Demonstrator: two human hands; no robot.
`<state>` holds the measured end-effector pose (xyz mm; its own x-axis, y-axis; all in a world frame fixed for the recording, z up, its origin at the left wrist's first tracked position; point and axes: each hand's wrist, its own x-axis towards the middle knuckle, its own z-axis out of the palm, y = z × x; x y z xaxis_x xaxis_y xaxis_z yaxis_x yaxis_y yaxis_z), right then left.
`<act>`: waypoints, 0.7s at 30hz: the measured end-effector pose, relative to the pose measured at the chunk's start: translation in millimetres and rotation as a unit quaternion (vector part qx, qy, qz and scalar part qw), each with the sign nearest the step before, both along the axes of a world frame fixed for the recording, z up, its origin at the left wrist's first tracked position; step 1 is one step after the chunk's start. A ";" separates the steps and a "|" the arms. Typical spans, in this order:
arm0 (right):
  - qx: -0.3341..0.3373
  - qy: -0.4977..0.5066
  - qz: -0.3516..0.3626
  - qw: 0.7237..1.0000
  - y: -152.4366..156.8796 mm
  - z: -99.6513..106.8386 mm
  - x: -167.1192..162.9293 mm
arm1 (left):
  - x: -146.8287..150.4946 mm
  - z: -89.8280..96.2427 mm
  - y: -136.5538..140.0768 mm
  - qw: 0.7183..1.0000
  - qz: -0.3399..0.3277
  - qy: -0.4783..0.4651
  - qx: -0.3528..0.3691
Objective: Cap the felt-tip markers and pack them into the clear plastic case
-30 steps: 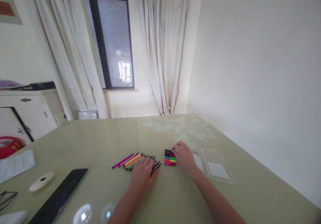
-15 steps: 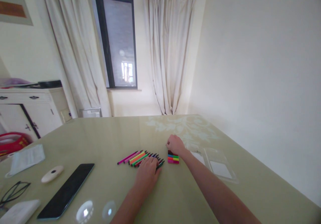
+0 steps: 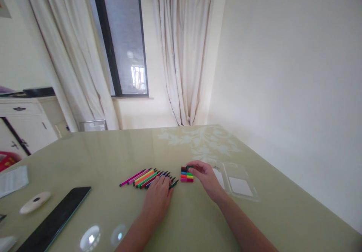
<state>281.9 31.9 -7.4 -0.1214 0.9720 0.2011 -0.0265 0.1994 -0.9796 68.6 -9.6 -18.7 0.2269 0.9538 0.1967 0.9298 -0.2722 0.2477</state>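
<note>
A row of uncapped felt-tip pens [image 3: 141,179] in pink, orange, yellow, green and darker colours lies side by side on the table. My left hand [image 3: 158,193] rests on the right part of the row, fingers lying over the barrels; a dark green pen [image 3: 174,184] pokes out beside its thumb. To the right of the pens is a compact block of coloured pen caps [image 3: 187,177] set in short rows. My right hand [image 3: 204,176] is at the block's far right corner, with thumb and forefinger pinching a small dark cap [image 3: 189,167].
An open clear plastic case [image 3: 240,182] with white card lies right of my right hand. On the left are a black phone [image 3: 58,216], a white oval object [image 3: 35,202] and a face mask [image 3: 14,180]. The wall borders the table's right side.
My right hand has turned and drawn back slightly, so its pinching fingers and the dark cap now show. My left hand stays on the pens. The view has shifted to the right.
</note>
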 end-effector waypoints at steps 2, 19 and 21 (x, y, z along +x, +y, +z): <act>-0.009 0.010 -0.004 1.000 2.0 -0.6 -0.9 | 0.7 0.1 -0.7 1.000 0.002 0.010 0.000; 0.024 -0.001 0.033 0.999 0.8 -1.8 -2.0 | -9.6 3.7 7.9 0.989 -0.021 -0.144 0.024; 0.028 -0.001 0.035 0.999 0.8 -1.9 -1.6 | -9.6 5.9 10.1 0.979 -0.024 -0.202 -0.003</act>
